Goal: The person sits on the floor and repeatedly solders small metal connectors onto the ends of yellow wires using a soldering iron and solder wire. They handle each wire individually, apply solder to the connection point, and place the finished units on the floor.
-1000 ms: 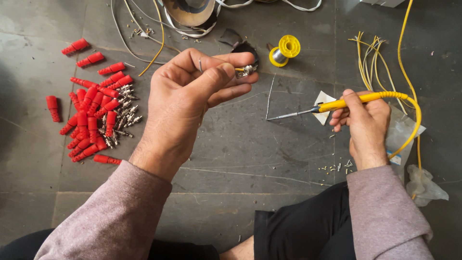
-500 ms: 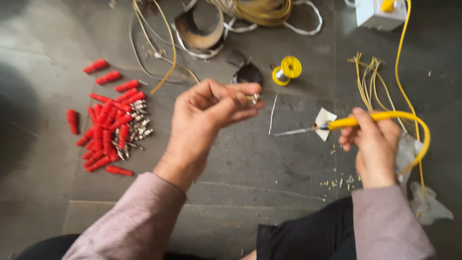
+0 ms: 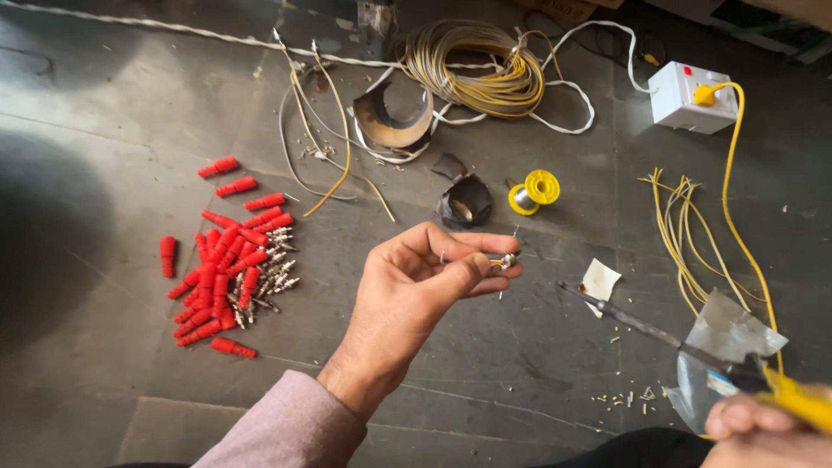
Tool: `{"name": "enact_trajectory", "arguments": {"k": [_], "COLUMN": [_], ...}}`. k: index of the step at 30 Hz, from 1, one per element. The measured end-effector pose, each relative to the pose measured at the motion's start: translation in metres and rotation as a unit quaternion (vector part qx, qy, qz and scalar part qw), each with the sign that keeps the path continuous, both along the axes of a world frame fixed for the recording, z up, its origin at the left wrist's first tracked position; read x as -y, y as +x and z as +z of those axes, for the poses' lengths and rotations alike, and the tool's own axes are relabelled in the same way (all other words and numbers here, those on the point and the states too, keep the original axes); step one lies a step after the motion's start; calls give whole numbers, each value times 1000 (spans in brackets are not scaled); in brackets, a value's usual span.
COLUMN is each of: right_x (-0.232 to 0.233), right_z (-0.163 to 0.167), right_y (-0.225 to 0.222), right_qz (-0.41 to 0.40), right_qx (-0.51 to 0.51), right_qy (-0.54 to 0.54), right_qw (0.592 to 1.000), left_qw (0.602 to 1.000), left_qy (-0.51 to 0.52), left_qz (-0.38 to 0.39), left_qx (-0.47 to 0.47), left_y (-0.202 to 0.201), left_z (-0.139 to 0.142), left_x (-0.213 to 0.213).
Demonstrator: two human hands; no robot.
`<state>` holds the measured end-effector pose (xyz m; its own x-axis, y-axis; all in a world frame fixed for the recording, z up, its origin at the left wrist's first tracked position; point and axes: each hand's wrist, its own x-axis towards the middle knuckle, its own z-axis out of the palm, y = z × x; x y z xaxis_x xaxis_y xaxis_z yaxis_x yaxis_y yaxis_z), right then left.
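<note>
Left hand (image 3: pixel 416 290) pinches a small metal plug pin (image 3: pixel 505 260) above the floor; right hand (image 3: pixel 763 429) grips a yellow-handled soldering iron (image 3: pixel 659 334). Many red plug sleeves (image 3: pixel 221 269) lie unassembled, suggesting most work remains.

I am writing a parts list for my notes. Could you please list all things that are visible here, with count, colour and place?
metal plug pin: one, silver, pinched in left fingertips
soldering iron: one, yellow handle, dark tip, in right hand
red plug covers: many, red, pile on floor left
solder spool: one, yellow, floor centre
wire coil: one, pale yellow, top centre
cut wires: several, yellow, floor right
socket box: one, white, top right
left hand: centre, raised
right hand: bottom right corner
</note>
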<state>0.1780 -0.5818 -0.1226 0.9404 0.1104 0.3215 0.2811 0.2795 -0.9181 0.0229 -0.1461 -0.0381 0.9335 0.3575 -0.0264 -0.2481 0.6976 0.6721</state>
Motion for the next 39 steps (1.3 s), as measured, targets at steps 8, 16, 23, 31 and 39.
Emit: {"name": "enact_trajectory", "arguments": {"k": [8,16,23,31,39], "right_x": [17,52,17,-26,42], "right_z": [-13,17,70,104,48], "right_y": [-13,24,28,8,23], "right_qz": [-30,206,349,91,41], "right_qx": [38,-118,-294,-414,-220], "right_qy": [-111,-163,-152,-163,-406], "right_qw": [993,958,877,891,886], "left_qw": [1000,1000,1000,1000,1000], "left_qy": [-13,-8,-4,-11,2], "left_qz": [-9,1,2,-6,-2], "left_qx": [3,10,26,27,16], "left_y": [-2,-1,0,0,1], "left_z": [7,4,3,2,3], "left_x": [6,6,7,6,7]}}
